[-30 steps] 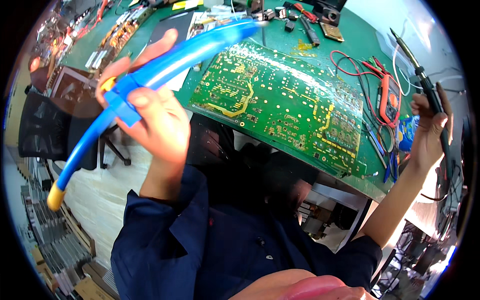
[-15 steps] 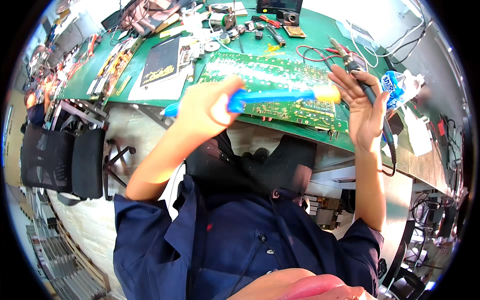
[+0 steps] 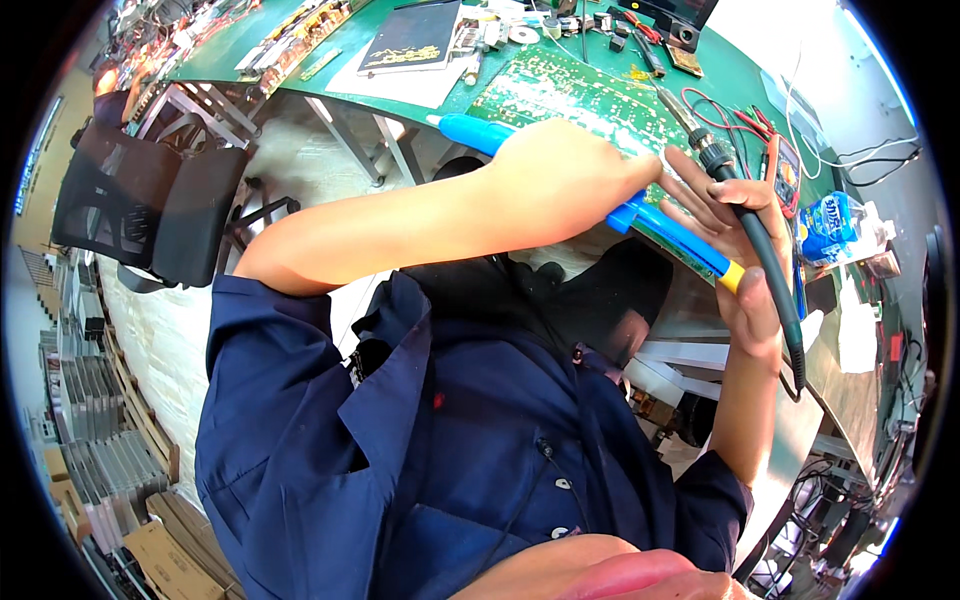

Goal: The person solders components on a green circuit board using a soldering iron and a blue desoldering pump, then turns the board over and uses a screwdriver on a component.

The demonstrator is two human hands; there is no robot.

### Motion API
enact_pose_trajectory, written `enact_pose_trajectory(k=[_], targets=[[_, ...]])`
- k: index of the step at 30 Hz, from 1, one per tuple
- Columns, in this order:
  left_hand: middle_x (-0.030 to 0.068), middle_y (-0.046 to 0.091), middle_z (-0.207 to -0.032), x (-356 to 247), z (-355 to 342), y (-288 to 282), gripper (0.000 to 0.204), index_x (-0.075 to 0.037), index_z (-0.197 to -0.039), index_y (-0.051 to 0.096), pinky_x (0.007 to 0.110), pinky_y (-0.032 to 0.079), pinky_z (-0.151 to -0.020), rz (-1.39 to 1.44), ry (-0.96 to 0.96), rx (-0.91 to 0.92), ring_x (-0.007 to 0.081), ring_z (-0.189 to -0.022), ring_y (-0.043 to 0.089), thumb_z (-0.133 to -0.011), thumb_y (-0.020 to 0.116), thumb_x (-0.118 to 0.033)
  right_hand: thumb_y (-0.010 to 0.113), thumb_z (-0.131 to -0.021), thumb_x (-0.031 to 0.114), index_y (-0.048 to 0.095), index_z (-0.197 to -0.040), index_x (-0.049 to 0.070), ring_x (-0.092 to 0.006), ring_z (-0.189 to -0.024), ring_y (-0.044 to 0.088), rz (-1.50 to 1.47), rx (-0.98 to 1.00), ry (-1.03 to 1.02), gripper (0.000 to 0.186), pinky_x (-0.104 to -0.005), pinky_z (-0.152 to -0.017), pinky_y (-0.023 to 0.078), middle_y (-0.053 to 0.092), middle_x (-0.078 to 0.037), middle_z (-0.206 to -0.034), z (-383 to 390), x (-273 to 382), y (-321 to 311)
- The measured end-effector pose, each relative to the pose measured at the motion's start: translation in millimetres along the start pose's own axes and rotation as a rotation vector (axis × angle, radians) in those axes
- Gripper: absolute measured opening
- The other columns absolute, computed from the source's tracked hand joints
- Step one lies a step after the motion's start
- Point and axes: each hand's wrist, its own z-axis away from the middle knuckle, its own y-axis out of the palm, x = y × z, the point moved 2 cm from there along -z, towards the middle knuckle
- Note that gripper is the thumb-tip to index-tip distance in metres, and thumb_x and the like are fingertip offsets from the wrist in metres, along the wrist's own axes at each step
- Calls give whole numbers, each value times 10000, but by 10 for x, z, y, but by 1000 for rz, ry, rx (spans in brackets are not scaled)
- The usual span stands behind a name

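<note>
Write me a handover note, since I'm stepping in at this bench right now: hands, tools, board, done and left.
Left hand: closed around a blue desoldering pump, its yellow end toward the right hand.
Right hand: holds a dark-handled soldering iron, tip up over the board, fingers spread toward the pump.
Green circuit board: flat on the green bench, just beyond both hands.
Done: both tools are in hand, above the board's near edge.
Left: neither tool touches the board; which joint was worked cannot be seen.

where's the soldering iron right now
In the head view, upper right: the soldering iron is in the right hand, tip toward the green circuit board, just right of the blue pump that the left hand holds.
</note>
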Motion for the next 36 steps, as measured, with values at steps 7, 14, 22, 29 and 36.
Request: enact_pose_trajectory(k=[7, 14, 22, 29, 36], targets=[[109, 569, -770, 209, 328, -104, 361, -66, -969, 465, 411, 452, -582, 115, -40, -125, 312, -748, 598, -661, 647, -22, 512, -799, 638, 367, -1193, 17, -480, -1196, 415, -153, 34, 13, 749, -493, -993, 359, 374, -387, -1274, 44, 25, -119], [107, 566, -868, 298, 551, -268, 440, -89, -1044, 525, 386, 476, -668, 182, 89, -60, 322, -834, 583, -652, 723, -117, 610, -668, 714, 422, -1144, 6, -398, -1174, 471, 5, -63, 78, 874, -445, -1007, 350, 456, -349, -1220, 103, -4, 128], [126, 609, -751, 310, 736, -170, 412, -126, -1038, 533, 391, 470, -612, -5, -80, 32, 327, -727, 613, -662, 701, -134, 396, -757, 757, 364, -1273, 51, -486, -1281, 282, -403, 174, 28, 875, -558, -1070, 200, 302, -359, -1348, 88, -197, 139], [109, 594, -709, 60, 626, -137, 244, -75, -915, 565, 385, 466, -615, -265, -56, -57, 281, -665, 602, -735, 644, -219, 440, -761, 732, 386, -1292, 80, -423, -1289, 320, -431, 26, 80, 842, -496, -1081, 231, 342, -310, -1354, 82, -298, 247], [118, 570, -568, -127, 270, -27, 70, -70, -759, 542, 403, 464, -468, -174, -18, -21, 299, -516, 592, -754, 534, -139, 553, -772, 633, 327, -1177, 37, -359, -1249, 389, -182, 118, -167, 755, -436, -1041, 324, 311, -329, -1349, 72, -339, 433]])
